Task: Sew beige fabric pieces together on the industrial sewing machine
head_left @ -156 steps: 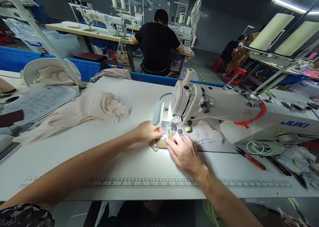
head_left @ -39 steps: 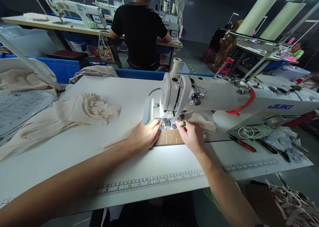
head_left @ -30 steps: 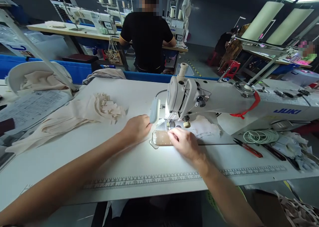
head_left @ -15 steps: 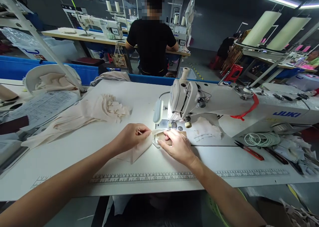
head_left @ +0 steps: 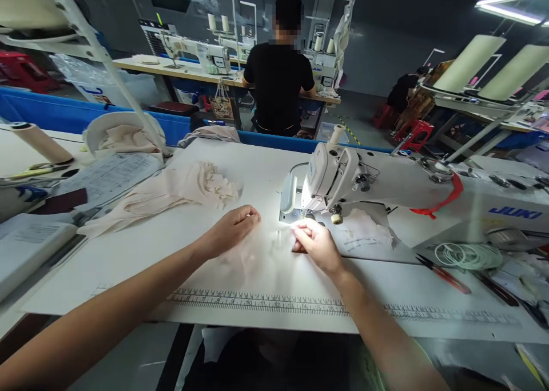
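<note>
A thin pale fabric piece, blurred by motion, is stretched between my two hands in front of the sewing machine. My left hand is closed in a pinch on the fabric's left side. With fingertips pressed together, my right hand grips its other end just below the needle area, under the machine's light. A small brown edge shows beneath my right fingers; the rest of it is hidden. To the left lies a stack of cream fabric pieces.
Right of the needle lies a fabric scrap. Red-handled snips and a coil of pale cord sit farther right. A printed ruler runs along the front edge. At left are papers and a thread cone. A person sits ahead.
The fabric has been pulled into a blurred span as my hands moved slightly apart. The brown piece is now mostly covered. The whole view has shifted toward the left.
</note>
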Available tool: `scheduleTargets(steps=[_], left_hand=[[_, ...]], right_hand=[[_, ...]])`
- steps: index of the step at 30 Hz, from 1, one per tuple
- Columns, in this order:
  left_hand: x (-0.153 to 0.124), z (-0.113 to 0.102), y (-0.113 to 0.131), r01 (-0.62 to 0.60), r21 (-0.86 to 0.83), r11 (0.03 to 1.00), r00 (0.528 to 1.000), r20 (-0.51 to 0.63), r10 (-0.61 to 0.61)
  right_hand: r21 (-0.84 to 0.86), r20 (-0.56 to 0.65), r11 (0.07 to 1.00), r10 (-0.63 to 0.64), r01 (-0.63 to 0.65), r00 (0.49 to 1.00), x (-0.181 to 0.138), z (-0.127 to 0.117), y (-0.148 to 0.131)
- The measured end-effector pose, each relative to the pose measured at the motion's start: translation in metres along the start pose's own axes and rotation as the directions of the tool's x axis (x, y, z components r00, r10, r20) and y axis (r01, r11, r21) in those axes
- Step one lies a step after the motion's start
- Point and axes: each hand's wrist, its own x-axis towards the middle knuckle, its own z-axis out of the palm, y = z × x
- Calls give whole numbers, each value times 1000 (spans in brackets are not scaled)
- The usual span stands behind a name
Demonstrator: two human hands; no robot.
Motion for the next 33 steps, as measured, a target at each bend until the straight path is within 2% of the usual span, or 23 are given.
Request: scheduleTargets(steps=[1,3,5,8,10,12,14,16,18,21,28,30,33], left_hand=[[-3,-4,-5,-4,53,999,1000,2,4],[-10,-11,-16,-34,189,981,999,0,34],[-17,-18,-25,-60,349,935,997,-23,73],[-24,-30,-35,-70,608,791,985,-81,150],[-24,-44,-39,-75,743,665,959,-130,253],[-20,-61,-43,-82,839,538,913,-153,377],[-13,-76,-48,-91,906,414,875,-126,468],[-6,-86,-52,-101,944,315,864,-74,498],[-1,-89,-56,-115,957,266,863,-36,504],[0,-88,-62,-150,942,301,852,-32,523],[-3,-94,-69,-140,794,592,811,-251,528],[-4,-96,-63,-105,691,715,812,-355,463],[-11,-99,-43,23,486,873,797,-537,278]], right_hand=[[-60,5,998,-30,30,1000,-2,-2,1],[-297,-20,945,-150,138,988,-4,-4,3],[-535,-5,807,-298,249,955,-5,-2,5],[-712,89,592,-456,377,885,-6,3,6],[-757,135,504,-504,417,853,-6,5,6],[-776,136,479,-509,411,850,-7,2,8],[-772,114,501,-497,392,860,-7,-2,10],[-758,98,529,-486,382,868,-8,-7,12],[-750,100,540,-480,383,871,-7,-9,14],[-742,105,546,-478,389,872,-6,-10,13],[-645,130,673,-371,363,919,-26,-6,-7],[-656,157,662,-349,362,924,-35,0,-10],[-748,164,567,-345,344,924,-39,11,-8]])
